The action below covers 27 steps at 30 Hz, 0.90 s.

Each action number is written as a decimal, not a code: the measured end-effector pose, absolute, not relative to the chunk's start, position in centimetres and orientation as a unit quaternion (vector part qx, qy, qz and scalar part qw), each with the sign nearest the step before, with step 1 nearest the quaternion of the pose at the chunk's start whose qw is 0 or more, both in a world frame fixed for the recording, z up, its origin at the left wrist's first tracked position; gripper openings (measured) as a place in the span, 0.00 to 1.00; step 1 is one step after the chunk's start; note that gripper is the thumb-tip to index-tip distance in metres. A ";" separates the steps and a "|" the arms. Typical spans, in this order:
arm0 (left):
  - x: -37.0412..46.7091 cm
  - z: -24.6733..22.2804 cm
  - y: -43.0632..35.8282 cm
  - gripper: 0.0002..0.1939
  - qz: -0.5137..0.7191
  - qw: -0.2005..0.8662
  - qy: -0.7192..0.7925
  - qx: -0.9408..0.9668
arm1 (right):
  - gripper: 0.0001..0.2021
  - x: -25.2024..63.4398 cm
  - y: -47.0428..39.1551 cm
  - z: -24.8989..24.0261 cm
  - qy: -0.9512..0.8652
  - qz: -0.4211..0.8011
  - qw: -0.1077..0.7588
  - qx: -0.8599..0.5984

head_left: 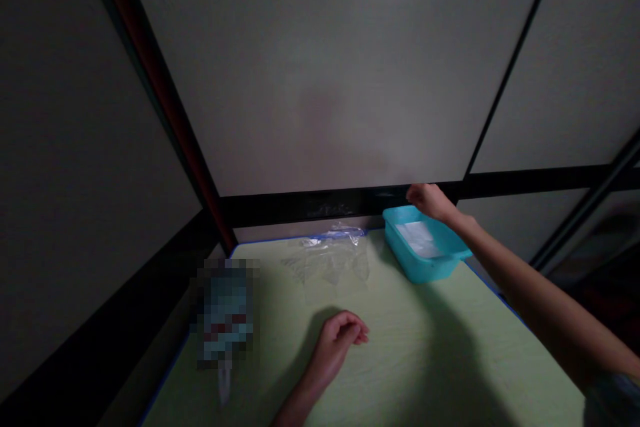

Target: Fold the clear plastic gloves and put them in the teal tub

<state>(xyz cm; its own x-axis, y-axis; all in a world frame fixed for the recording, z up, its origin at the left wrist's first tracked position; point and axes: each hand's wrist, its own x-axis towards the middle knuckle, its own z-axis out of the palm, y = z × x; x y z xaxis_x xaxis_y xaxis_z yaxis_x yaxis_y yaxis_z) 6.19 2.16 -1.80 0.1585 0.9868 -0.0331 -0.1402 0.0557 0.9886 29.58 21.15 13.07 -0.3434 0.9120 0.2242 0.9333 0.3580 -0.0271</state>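
Note:
My left hand (343, 337) rests over the front middle of the pale green tabletop (390, 360). Its fingers are loosely curled toward the thumb, with nothing visible in them. Raised at the right, my right hand (430, 201) is closed above the far rim of a turquoise plastic basket (435, 270). Its fingertips are turned away, so whatever they might hold is hidden. Inside the basket lies a flat white sheet (417, 238), perhaps paper or a packet. Beyond my left hand, clear plastic bags (335, 263) with a blue strip along the top lie flat near the table's back edge.
At the table's left edge is a blurred-out greenish item (225, 313), with a pale strip (225, 383) below it. Large grey panels (330, 80) with black borders rise right behind the table. A dark red vertical post (165, 90) stands at the left corner.

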 end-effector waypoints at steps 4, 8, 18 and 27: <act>6.3 -1.9 2.3 0.14 0.483 0.586 0.431 0.487 | 0.12 31.5 21.9 10.3 -0.815 0.030 0.022 -0.579; 6.3 -2.1 2.3 0.14 0.486 0.584 0.432 0.486 | 0.14 31.5 21.6 7.7 -0.813 0.055 0.009 -0.579; 6.3 -2.0 2.3 0.13 0.494 0.586 0.433 0.475 | 0.13 23.5 18.6 9.3 -0.840 0.001 0.132 -0.526; 6.5 -2.1 2.0 0.12 0.502 0.585 0.435 0.466 | 0.14 17.1 20.2 2.7 -0.867 0.132 0.071 -0.476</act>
